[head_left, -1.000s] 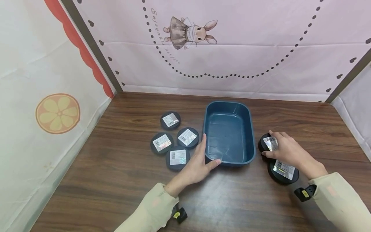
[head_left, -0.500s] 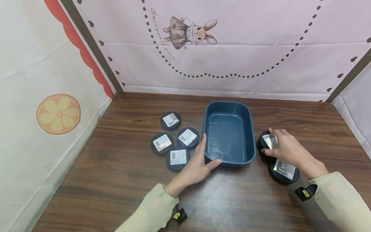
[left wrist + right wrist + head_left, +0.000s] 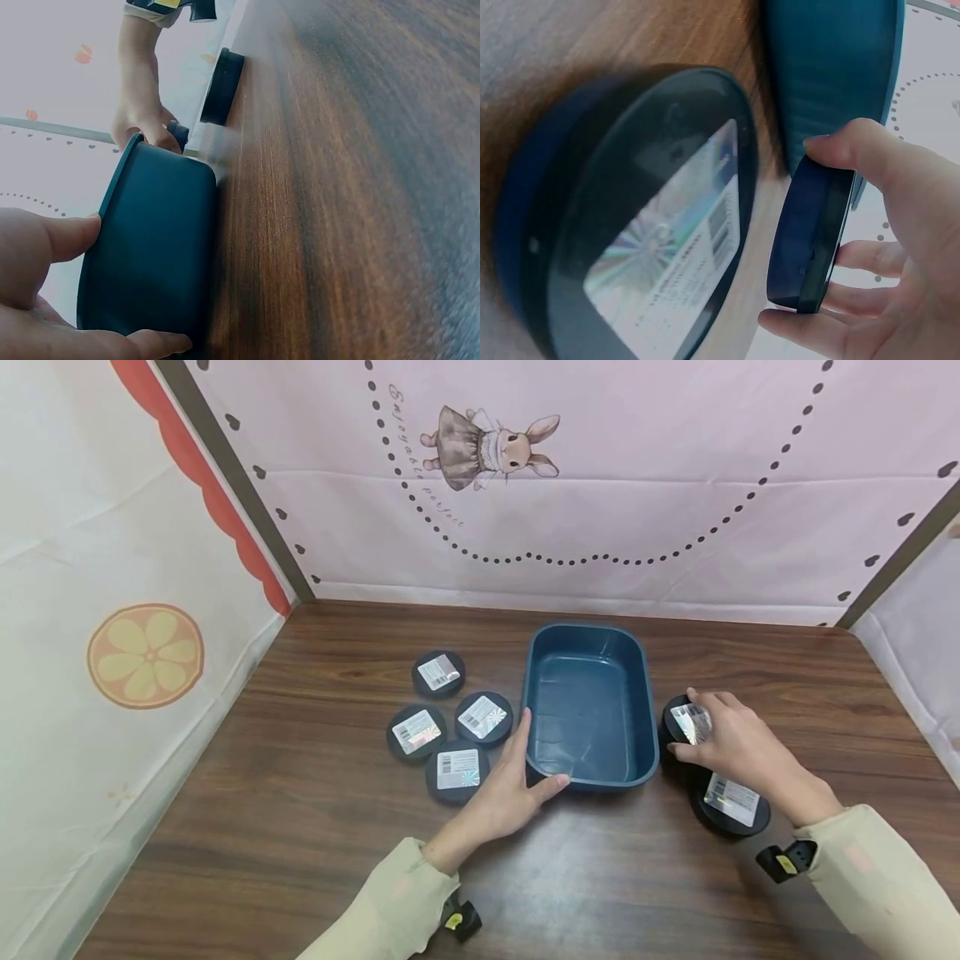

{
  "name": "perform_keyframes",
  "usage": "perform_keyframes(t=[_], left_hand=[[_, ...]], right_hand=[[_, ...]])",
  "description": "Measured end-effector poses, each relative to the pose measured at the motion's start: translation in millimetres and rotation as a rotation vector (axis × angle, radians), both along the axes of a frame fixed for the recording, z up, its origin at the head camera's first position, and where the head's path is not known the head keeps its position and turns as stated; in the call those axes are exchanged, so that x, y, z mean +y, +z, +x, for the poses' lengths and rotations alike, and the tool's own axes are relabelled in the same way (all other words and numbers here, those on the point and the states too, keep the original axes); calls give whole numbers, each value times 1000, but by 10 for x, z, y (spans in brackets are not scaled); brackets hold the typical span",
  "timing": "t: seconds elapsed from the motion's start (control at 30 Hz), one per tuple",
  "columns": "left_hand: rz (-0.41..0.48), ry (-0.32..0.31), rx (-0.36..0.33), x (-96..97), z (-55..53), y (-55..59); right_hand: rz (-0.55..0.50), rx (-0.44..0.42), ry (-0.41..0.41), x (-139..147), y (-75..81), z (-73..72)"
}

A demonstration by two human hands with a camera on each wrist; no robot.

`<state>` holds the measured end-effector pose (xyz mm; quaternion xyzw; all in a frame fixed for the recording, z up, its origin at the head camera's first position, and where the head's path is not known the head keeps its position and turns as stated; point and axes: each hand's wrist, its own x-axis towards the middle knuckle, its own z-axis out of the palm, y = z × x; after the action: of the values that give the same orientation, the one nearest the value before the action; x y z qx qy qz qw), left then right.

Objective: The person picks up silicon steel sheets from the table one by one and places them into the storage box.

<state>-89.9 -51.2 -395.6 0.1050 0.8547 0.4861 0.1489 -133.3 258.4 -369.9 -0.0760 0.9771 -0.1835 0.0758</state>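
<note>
A round, flat black container (image 3: 687,717) with a silvery label is held on its sides by my right hand (image 3: 731,735), thumb against fingers, close to the bin's right side. In the right wrist view the held container (image 3: 810,232) appears edge-on, above the wood. A second such container (image 3: 731,807) lies under the right wrist, label up. My left hand (image 3: 506,789) spreads around the front left corner of a dark blue plastic bin (image 3: 592,785). Its thumb touches the front rim and its straight fingers lie along the left wall. The bin holds nothing.
Several more round black containers lie flat left of the bin, labels up: a back one (image 3: 438,674), a left one (image 3: 416,732), a middle one (image 3: 483,719) and a front one (image 3: 457,772). Printed cloth walls (image 3: 637,527) border the wooden table (image 3: 315,827) behind and at both sides.
My right hand has shifted slightly left and away from me with the round black container, closer to the bin. The left hand and bin have kept their places.
</note>
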Motion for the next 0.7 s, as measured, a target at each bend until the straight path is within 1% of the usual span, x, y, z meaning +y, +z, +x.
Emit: perform_keyframes(t=[0.4, 0.57, 0.7], left_hand=[[29, 10, 16, 18, -18, -31], [18, 4, 12, 27, -15, -31], [4, 11, 11, 20, -11, -25]], right_hand=[[-8, 29, -14, -36, 111, 6], [-13, 33, -23, -72, 175, 47], [-18, 35, -20, -104, 215, 47]])
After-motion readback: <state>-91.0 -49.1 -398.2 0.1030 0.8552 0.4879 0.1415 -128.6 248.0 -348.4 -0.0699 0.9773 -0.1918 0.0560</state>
